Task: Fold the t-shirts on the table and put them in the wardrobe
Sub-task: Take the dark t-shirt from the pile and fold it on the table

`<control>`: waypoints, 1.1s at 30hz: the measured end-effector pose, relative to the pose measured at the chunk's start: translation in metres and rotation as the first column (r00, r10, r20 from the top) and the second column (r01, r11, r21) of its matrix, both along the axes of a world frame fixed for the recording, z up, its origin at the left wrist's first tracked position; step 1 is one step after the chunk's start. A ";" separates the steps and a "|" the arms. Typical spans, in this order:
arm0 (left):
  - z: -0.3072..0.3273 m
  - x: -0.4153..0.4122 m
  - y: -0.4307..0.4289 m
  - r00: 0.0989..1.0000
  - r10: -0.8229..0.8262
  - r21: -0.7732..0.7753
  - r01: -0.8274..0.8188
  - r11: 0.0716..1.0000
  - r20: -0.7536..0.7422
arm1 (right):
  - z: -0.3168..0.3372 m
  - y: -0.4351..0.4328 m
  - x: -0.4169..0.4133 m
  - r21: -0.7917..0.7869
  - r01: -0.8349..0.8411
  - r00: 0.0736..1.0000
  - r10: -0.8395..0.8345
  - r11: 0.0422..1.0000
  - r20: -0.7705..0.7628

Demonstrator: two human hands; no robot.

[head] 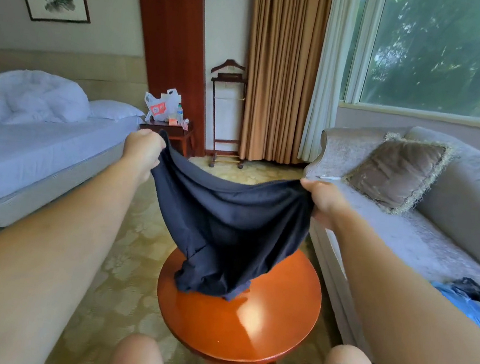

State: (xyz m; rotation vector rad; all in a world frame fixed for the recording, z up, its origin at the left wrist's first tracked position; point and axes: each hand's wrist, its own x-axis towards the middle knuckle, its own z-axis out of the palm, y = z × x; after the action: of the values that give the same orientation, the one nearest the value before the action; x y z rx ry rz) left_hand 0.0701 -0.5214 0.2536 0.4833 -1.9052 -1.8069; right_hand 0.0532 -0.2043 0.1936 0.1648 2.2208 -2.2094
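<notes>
A dark navy t-shirt (227, 226) hangs stretched between both my hands above the round wooden table (243, 329). My left hand (142, 147) grips its upper left edge, held higher. My right hand (322, 198) grips the upper right edge. The shirt sags in the middle and its lower end lies bunched on the tabletop. More clothes, blue and dark (473, 301), lie in a heap on the sofa seat at the right. No wardrobe is in view.
A grey sofa (439, 238) with a brown cushion (398, 172) stands close to the table's right. A bed (22, 153) with white bedding fills the left. A nightstand (175, 133) with bags and a valet stand (226, 113) are at the back. My knees show below.
</notes>
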 end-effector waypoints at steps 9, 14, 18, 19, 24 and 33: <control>0.097 0.044 0.021 0.949 0.009 0.057 0.009 0.998 -0.315 | 0.162 -0.029 0.047 0.066 0.261 0.805 -0.180 0.963 -0.566; 0.123 0.052 0.019 0.927 -0.011 0.055 0.034 0.998 -0.375 | 0.198 -0.018 0.048 0.016 0.418 0.697 -0.309 0.908 -0.647; 0.118 0.037 0.022 0.953 -0.038 0.067 0.061 0.996 -0.299 | 0.188 -0.015 0.033 0.007 0.504 0.690 -0.398 0.864 -0.605; 0.112 0.029 0.022 0.967 -0.057 0.062 0.075 0.995 -0.248 | 0.179 -0.016 0.025 0.040 0.509 0.709 -0.391 0.860 -0.587; 0.059 -0.029 0.024 0.987 -0.160 0.101 0.157 0.982 0.019 | 0.119 -0.021 -0.039 0.221 0.427 0.873 -0.336 0.877 -0.352; 0.106 -0.125 0.019 0.975 -0.106 0.277 0.158 0.948 -0.194 | 0.150 -0.062 -0.114 0.100 0.416 0.771 -0.292 0.904 -0.565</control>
State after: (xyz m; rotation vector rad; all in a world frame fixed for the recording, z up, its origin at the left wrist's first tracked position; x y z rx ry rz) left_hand -0.0546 -0.5028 0.3593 0.2827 -1.5926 -2.1566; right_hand -0.0607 -0.2666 0.3431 -0.0558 2.9645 -2.4169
